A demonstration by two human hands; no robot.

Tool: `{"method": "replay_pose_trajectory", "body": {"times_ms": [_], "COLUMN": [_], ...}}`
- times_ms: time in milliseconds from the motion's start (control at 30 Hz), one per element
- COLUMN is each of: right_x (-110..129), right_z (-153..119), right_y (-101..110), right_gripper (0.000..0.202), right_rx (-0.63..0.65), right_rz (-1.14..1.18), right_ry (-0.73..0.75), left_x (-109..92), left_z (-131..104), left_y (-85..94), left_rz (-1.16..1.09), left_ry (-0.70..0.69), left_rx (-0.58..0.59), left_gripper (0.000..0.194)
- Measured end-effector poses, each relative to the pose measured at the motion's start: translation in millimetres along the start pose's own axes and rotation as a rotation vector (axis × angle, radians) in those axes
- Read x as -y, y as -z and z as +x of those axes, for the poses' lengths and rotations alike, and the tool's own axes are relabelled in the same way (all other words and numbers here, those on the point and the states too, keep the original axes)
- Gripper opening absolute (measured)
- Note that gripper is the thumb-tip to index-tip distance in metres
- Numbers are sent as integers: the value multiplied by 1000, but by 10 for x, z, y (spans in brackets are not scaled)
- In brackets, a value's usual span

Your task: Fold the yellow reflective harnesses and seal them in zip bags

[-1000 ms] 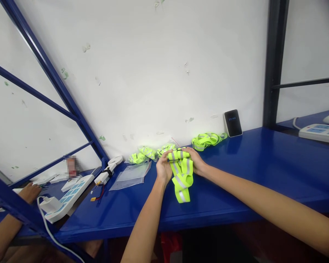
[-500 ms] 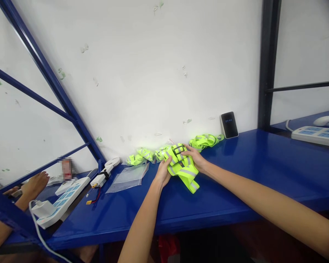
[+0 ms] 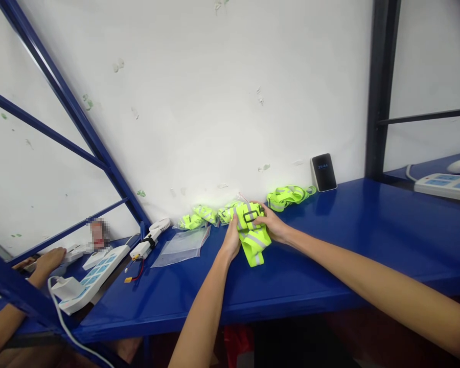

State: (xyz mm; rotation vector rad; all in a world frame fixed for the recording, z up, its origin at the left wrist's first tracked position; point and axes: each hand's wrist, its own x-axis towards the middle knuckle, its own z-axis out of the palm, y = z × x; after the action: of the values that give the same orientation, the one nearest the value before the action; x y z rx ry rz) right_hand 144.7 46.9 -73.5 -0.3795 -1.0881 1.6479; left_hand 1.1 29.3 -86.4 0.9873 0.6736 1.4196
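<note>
A folded fluorescent yellow reflective strap (image 3: 255, 237) with grey stripes and a dark buckle is held between both hands, just above the blue table (image 3: 314, 276). My left hand (image 3: 232, 237) grips its left side, thumb on the front. On the right side, my right hand (image 3: 273, 222) has its fingers closed around the bundle near the buckle. One loop of the strap hangs below the hands. Behind lie bagged yellow straps (image 3: 197, 217) and, to the right, a loose heap of yellow strap (image 3: 289, 197) against the wall.
Flat clear plastic bags (image 3: 184, 247) lie left of my hands. Beside them are a white fan (image 3: 161, 225) and a white battery pack (image 3: 140, 249) with wires. A clock display (image 3: 324, 173) leans at the back. Another person's hand (image 3: 50, 261) is beyond the blue frame, near a power strip (image 3: 95, 278).
My hands have drawn the strap into a more compact bundle, and its hanging end has swung left. The other person's hand has lowered slightly.
</note>
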Motion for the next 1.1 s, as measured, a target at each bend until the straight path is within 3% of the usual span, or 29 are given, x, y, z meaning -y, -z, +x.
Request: {"method": "replay_pose_trajectory", "body": {"times_ms": [133, 400, 633, 800, 1000, 1100], "right_x": [-10, 22, 40, 95, 187, 177], "right_z": [-14, -15, 74, 153, 119, 99], "right_y": [-93, -116, 108, 285, 330, 340], "right_gripper": [65, 68, 63, 63, 68, 67], "right_rx": [-48, -27, 58, 62, 186, 223], "right_rz": [92, 153, -26, -326, -592, -618], "right_ry": [-13, 0, 26, 128, 185, 232], "left_x": [-15, -70, 5, 72, 96, 96], "left_z": [-57, -95, -48, -30, 18, 15], "left_y": [-100, -86, -54, 28, 111, 75], "left_rz": [-57, -83, -1, 37, 153, 113], "left_ry": [87, 145, 42, -13, -169, -129], "left_rx": [49, -31, -68, 31, 7, -22], "left_gripper": [53, 40, 49, 60, 59, 58]}}
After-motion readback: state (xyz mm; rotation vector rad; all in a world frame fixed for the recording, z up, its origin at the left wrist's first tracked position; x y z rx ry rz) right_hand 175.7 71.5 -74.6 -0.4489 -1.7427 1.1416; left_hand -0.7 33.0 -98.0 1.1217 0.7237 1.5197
